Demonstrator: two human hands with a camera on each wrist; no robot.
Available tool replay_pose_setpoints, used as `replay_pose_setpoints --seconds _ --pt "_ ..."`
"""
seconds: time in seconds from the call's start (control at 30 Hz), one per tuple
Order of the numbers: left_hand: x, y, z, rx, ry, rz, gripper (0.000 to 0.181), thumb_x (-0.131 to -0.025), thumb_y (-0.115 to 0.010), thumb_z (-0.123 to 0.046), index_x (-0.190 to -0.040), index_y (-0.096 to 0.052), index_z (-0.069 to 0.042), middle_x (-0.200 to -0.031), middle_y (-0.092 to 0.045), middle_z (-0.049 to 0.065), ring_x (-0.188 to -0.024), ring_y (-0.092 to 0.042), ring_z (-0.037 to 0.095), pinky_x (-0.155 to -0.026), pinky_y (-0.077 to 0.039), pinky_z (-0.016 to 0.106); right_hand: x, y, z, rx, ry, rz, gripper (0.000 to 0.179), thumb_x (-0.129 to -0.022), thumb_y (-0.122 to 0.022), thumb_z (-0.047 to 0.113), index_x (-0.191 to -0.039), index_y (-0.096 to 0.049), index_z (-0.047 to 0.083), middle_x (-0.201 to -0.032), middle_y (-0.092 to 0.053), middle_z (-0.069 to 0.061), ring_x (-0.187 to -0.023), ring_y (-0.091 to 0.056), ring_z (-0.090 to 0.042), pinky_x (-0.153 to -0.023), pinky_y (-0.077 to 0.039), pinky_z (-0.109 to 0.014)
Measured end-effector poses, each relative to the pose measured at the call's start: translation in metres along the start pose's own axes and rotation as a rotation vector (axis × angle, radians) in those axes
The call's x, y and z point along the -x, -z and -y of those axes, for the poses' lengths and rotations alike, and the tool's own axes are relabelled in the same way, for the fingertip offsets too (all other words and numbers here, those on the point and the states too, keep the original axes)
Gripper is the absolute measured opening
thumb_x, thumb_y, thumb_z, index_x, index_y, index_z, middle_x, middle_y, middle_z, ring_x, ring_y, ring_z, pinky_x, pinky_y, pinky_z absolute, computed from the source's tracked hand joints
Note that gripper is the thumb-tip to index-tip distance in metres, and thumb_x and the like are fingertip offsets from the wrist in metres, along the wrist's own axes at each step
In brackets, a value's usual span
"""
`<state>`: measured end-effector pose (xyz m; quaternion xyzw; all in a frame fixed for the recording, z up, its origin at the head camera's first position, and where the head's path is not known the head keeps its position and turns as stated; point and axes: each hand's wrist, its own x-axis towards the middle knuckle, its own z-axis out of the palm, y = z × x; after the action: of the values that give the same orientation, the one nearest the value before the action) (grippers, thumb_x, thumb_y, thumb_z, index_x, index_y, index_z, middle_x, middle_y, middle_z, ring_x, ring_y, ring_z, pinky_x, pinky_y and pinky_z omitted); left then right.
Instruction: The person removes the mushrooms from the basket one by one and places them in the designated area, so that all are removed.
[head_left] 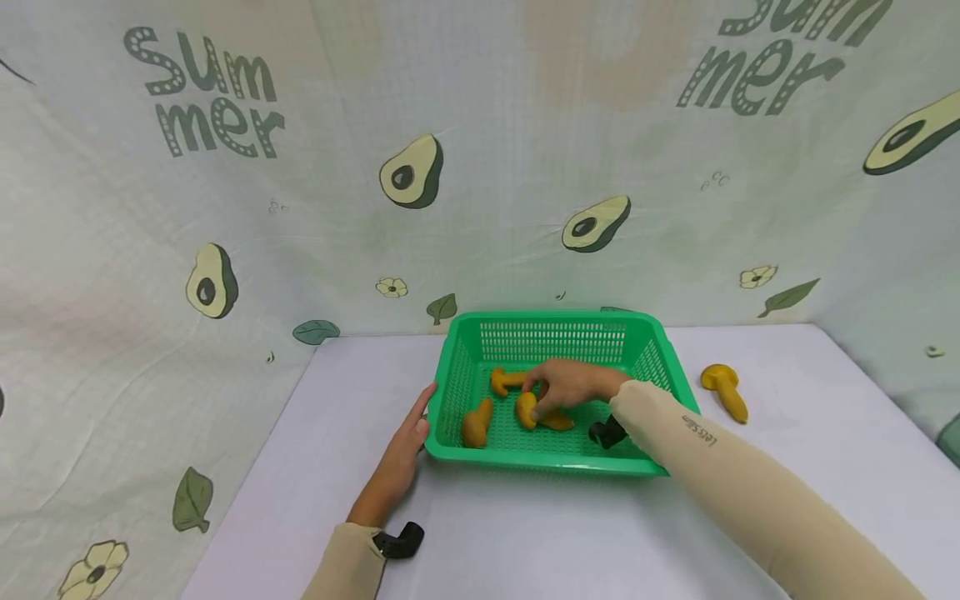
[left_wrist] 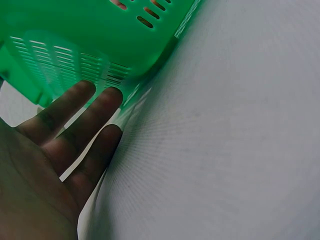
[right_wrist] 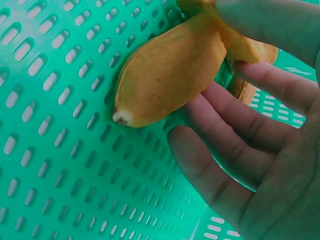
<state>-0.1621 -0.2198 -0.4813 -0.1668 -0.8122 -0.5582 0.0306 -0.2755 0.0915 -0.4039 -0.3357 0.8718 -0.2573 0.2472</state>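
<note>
A pale cloth (head_left: 67,358) printed with avocados, leaves and the word "summer" hangs to the left of the basket (head_left: 555,460) and runs on behind it. The green, perforated basket stands on the surface (head_left: 510,542). In front of the basket's left end are the left sleeve (head_left: 345,567), beige, and a black wrist device (head_left: 400,540). The left hand (head_left: 399,458) is at the basket's left side, its fingers straight and slightly spread, the fingertips against the wall.

Inside the basket, near its front left corner, lies the left mushroom (head_left: 476,427), its stem pointing toward the basket's back. Toward the basket's back wall is the rear mushroom (head_left: 505,382), one end hidden. Near the basket's middle, the right hand (head_left: 572,382) pinches the held mushroom (head_left: 528,411) by the cap between thumb and finger; whether it touches the basket floor I cannot tell. The right sleeve (head_left: 742,475), bearing dark lettering, reaches over the basket's front right corner. To the right of the basket, the outer mushroom (head_left: 725,390) lies apart from it.
</note>
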Motion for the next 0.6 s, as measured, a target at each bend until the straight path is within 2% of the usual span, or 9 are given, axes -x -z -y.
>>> replay_pose_setpoints --seconds 0.27,0.43,0.6 --pt "0.001 -0.001 -0.001 0.003 -0.010 0.008 0.051 -0.111 -0.026 -0.033 -0.161 -0.021 -0.032 -0.165 -0.020 0.002 -0.149 -0.019 0.031 -0.112 -0.020 0.066 0.005 0.006 0.003 -0.041 0.002 -0.014 0.042 -0.088 -0.078 0.026 -0.124 -0.064 0.008 -0.110 -0.069 -0.004 -0.097 -0.064 -0.015 -0.084 -0.053 -0.037" --pt "0.002 0.000 0.001 -0.013 -0.003 0.004 0.051 -0.110 -0.027 -0.034 -0.160 -0.021 -0.035 -0.165 -0.020 -0.002 -0.150 -0.018 0.028 -0.112 -0.021 0.066 0.012 0.018 0.009 -0.079 0.028 -0.087 0.041 -0.090 -0.076 0.027 -0.123 -0.062 0.009 -0.105 -0.069 -0.003 -0.093 -0.064 -0.016 -0.081 -0.053 -0.038" --pt "0.002 -0.001 0.001 -0.004 -0.014 0.000 0.051 -0.111 -0.027 -0.032 -0.161 -0.021 -0.032 -0.165 -0.021 0.001 -0.149 -0.022 0.031 -0.112 -0.022 0.066 0.020 0.030 0.012 -0.126 0.023 -0.156 0.046 -0.090 -0.075 0.030 -0.129 -0.061 0.008 -0.109 -0.069 -0.003 -0.096 -0.064 -0.017 -0.082 -0.053 -0.038"
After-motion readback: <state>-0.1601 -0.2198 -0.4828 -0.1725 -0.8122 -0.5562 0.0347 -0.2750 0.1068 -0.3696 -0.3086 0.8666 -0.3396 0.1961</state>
